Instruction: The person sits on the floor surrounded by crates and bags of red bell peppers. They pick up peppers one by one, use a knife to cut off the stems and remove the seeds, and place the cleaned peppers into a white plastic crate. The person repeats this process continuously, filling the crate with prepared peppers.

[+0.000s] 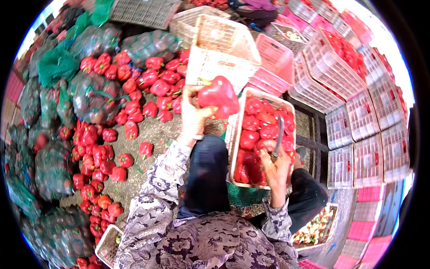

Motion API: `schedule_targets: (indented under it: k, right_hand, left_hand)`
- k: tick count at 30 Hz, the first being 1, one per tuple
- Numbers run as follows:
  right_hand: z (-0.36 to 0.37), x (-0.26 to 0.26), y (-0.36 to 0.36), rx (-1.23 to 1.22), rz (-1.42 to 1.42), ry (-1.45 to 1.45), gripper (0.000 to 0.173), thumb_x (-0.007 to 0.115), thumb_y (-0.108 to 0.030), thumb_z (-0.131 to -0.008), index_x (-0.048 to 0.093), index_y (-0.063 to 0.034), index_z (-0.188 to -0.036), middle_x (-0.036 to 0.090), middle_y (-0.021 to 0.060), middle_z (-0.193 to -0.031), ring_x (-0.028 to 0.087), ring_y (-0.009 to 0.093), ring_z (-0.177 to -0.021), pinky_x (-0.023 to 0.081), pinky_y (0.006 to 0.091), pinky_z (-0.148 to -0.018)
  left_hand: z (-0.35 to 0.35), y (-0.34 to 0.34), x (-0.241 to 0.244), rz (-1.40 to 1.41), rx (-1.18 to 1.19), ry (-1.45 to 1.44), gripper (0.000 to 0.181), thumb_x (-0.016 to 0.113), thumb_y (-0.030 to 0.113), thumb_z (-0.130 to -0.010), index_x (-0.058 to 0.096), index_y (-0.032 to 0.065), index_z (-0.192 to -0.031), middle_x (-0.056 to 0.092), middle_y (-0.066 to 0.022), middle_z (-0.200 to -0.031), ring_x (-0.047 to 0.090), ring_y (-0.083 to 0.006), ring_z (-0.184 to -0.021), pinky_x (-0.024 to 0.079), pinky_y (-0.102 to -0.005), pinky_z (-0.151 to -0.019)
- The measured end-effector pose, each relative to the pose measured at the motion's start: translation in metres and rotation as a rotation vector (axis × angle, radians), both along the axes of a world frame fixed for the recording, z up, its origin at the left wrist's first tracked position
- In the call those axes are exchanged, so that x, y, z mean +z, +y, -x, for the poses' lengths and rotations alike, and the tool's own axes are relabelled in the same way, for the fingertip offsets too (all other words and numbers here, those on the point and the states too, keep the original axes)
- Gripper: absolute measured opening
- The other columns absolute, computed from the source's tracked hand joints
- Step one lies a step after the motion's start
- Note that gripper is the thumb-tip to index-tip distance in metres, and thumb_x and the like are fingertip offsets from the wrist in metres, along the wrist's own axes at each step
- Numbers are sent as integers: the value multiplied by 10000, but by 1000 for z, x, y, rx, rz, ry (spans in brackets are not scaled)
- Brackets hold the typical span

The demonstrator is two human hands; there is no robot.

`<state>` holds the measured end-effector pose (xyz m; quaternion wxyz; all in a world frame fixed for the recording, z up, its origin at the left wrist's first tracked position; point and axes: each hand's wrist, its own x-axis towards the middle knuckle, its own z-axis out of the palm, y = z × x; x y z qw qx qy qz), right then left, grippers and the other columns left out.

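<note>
My left hand (pixel 196 112) holds a large red bell pepper (pixel 220 97) by its side, with a bit of green stem showing at its upper left. My right hand (pixel 277 168) grips a small knife with a curved blade (pixel 281 132), the blade pointing away from me. That hand is over a plastic crate (pixel 235 183) filled with red peppers (pixel 249 139), and its fingers are at one red pepper in the crate; whether they hold it I cannot tell. The crate stands between my knees.
Loose red peppers (pixel 126 160) lie on the floor at left, beside green mesh sacks (pixel 95 97) of peppers. Empty crates (pixel 223 64) stand ahead, with a pink crate (pixel 273 60) beside them. Stacked crates (pixel 364 111) rise at right. A crate of cut cores (pixel 314 228) sits lower right. A person (pixel 258 11) sits ahead.
</note>
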<state>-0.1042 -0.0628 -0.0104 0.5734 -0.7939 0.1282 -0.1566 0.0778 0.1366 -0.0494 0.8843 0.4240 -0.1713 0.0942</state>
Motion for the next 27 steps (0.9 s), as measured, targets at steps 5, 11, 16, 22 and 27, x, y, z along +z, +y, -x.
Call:
schedule_targets:
  k: [5,11,16,22,27]
  right_hand:
    - [-5,30,-6,-28,254,-176,254,653,-52,-856,619,-28,-1106,643,132,-802,635,199,-698,507,311,-664]
    - [-1,16,-36,-130,349,-206,199,634,-58,-865,605,-18,-1058,602,155,-696,615,260,-588,490,359,-583]
    - [0,-14,-51,-163,348,-191,177,619,-34,-855,606,-20,-1032,571,110,-646,560,201,-559,452,338,-549]
    - [-10,-22,-56,-173,258,-124,148,599,-15,-839,600,-1,-986,570,83,-660,545,143,-589,440,308,-557]
    - [-18,-33,-71,-139,182,-142,141,574,-14,-818,595,8,-955,571,144,-630,589,194,-564,466,345,-551]
  left_hand:
    - [34,-71,54,-332,9,-247,544,764,-25,-613,509,52,-1087,517,-77,-1122,529,-160,-1051,440,-313,-962]
    - [48,-118,53,-517,161,-506,505,770,-1,-572,525,56,-1010,540,-119,-1096,566,-246,-1024,457,-349,-915]
    - [62,-131,48,-562,133,-488,401,711,-4,-572,555,33,-940,530,-172,-1029,569,-348,-988,484,-399,-843]
    - [62,-142,27,-711,203,-563,418,723,-6,-572,574,32,-961,558,-193,-1099,590,-355,-1045,497,-405,-875]
    - [65,-149,24,-752,162,-648,421,713,-6,-572,594,41,-973,529,-227,-1152,583,-399,-1057,508,-425,-859]
